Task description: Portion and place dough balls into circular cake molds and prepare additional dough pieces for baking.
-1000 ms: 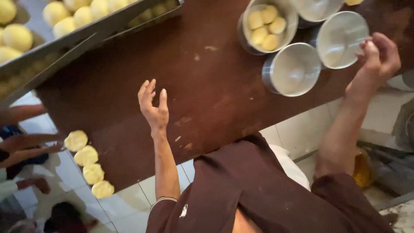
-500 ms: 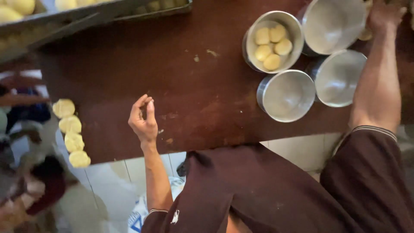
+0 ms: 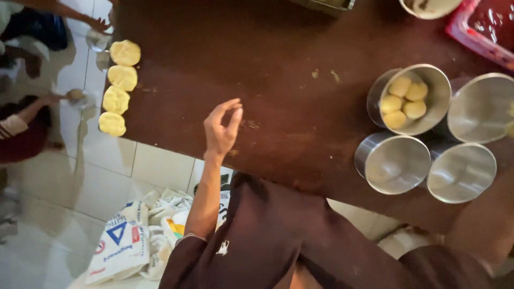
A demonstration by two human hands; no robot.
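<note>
Left hand: fingers loosely together, empty, over bare tabletop.
Right hand: out of view past the frame edge; fingers cannot be told.
Dough rounds: row of four, well apart from left fingers, at tabletop edge.
Steel tins: farther, opposite side; one holds four dough balls.

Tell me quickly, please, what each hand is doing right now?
Left hand: open, holding nothing, fingers loosely curled above the brown table.
Right hand: out of view past the right edge; only the forearm shows.

Right hand now out of view
</note>
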